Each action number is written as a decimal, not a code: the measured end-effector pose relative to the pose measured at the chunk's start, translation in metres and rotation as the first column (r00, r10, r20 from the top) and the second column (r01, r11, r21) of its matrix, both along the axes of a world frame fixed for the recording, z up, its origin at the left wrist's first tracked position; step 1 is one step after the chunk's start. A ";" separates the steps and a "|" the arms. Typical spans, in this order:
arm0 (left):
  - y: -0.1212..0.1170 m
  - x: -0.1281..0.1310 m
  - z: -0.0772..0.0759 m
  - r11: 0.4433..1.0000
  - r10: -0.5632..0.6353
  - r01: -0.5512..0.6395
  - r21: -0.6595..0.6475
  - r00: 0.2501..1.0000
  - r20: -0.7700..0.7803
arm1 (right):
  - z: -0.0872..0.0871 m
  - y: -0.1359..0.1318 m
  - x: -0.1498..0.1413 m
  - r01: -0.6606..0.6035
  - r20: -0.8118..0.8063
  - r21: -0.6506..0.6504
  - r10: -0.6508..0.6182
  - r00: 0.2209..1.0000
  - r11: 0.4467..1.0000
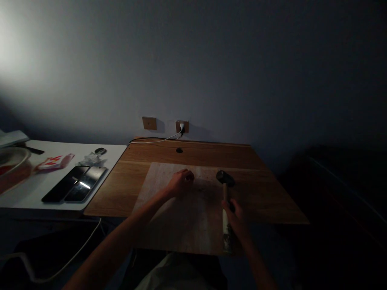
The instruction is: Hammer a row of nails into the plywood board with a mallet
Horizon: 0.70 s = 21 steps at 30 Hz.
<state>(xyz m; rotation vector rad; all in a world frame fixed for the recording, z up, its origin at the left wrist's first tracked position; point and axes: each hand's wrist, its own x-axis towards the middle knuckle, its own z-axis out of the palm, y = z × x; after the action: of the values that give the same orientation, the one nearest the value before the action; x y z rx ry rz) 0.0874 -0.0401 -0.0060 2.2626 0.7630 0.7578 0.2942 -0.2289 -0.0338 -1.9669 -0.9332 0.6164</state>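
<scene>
My right hand [235, 215] is wrapped round the pale handle of a hammer [225, 179], whose dark, blocky head points away from me over the right part of a thin wooden board [169, 225]. Close to the board's far edge, my left hand [181, 182] rests with its fingers curled and pressed together. Whatever those fingers pinch is too dark and small to make out. A few tiny dark specks lie on the board near the left hand.
The board lies on a wooden table [117, 193]. At left, a white table [117, 155] carries two dark phone-like slabs [80, 189], a crumpled clear plastic bag [92, 158], a red-and-white packet [54, 162] and a bowl [18, 161]. A plug with cables [182, 128] sits in the wall socket.
</scene>
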 end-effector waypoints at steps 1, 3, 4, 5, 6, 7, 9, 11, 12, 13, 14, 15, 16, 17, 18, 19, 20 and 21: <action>0.006 0.012 -0.002 1.000 -0.028 0.028 -0.003 1.000 0.003 | -0.001 0.000 0.000 -0.002 -0.009 0.009 0.002 1.000 1.000; 0.017 0.035 -0.004 0.998 -0.065 0.065 -0.012 0.998 -0.009 | -0.001 0.001 -0.002 0.008 -0.021 0.025 -0.008 1.000 1.000; 0.022 0.045 -0.006 0.996 -0.084 0.083 -0.017 0.996 -0.022 | -0.001 0.001 -0.003 0.016 -0.025 0.031 -0.015 1.000 0.999; 0.027 0.054 -0.007 0.994 -0.107 0.106 -0.020 0.994 -0.039 | -0.001 0.001 -0.005 0.018 -0.029 0.035 -0.017 0.999 0.999; 0.032 0.062 -0.008 0.990 -0.139 0.138 -0.021 0.988 -0.060 | -0.001 0.000 -0.006 0.018 -0.030 0.036 -0.017 0.999 0.999; 0.036 0.069 -0.009 0.984 -0.179 0.178 -0.019 0.980 -0.086 | -0.001 0.000 -0.007 0.018 -0.027 0.035 -0.017 1.000 0.999; 0.044 0.078 -0.012 0.965 -0.260 0.261 -0.009 0.955 -0.143 | -0.001 0.001 -0.008 0.017 -0.016 0.034 -0.016 1.000 0.999; 0.051 0.082 -0.015 0.952 -0.301 0.307 0.008 0.936 -0.185 | -0.002 0.001 -0.007 0.022 -0.011 0.043 -0.022 1.000 0.999; 0.054 0.083 -0.017 0.948 -0.310 0.319 0.013 0.930 -0.196 | -0.002 0.001 -0.007 0.023 -0.015 0.047 -0.022 1.000 0.999; 0.055 0.083 -0.019 0.947 -0.313 0.322 0.015 0.928 -0.202 | -0.002 0.002 -0.007 0.019 -0.023 0.047 -0.018 1.000 0.999; 0.057 0.082 -0.020 0.948 -0.310 0.318 0.011 0.929 -0.200 | -0.002 0.002 -0.006 0.015 -0.033 0.044 -0.014 0.999 0.999; 0.057 0.081 -0.021 0.950 -0.307 0.314 0.001 0.932 -0.193 | -0.003 0.002 -0.006 0.013 -0.041 0.041 -0.012 0.999 0.999; 0.057 0.080 -0.022 0.952 -0.303 0.307 -0.010 0.935 -0.183 | -0.003 0.001 -0.005 0.011 -0.048 0.038 -0.009 0.999 0.999; 0.056 0.078 -0.023 0.954 -0.296 0.298 -0.016 0.940 -0.171 | -0.002 0.001 -0.005 0.008 -0.048 0.037 -0.007 0.999 0.999; 0.055 0.077 -0.024 0.957 -0.289 0.290 -0.015 0.944 -0.160 | -0.002 0.001 -0.005 0.006 -0.045 0.036 -0.004 0.999 0.999; 0.054 0.076 -0.024 0.958 -0.284 0.286 -0.006 0.947 -0.153 | -0.002 0.001 -0.005 0.002 -0.039 0.035 0.000 0.999 0.999; 0.053 0.076 -0.024 0.959 -0.280 0.285 0.008 0.948 -0.154 | -0.002 0.001 -0.005 0.000 -0.033 0.035 0.001 0.999 0.999; 0.052 0.075 -0.024 0.959 -0.275 0.282 0.024 0.948 -0.160 | -0.001 0.001 -0.005 -0.001 -0.028 0.031 0.002 1.000 1.000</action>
<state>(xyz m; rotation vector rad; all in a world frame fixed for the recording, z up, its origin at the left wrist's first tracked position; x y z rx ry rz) 0.1625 0.0116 -0.0301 2.4254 0.4809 0.4748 0.2890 -0.2282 -0.0352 -1.9261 -0.9217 0.6250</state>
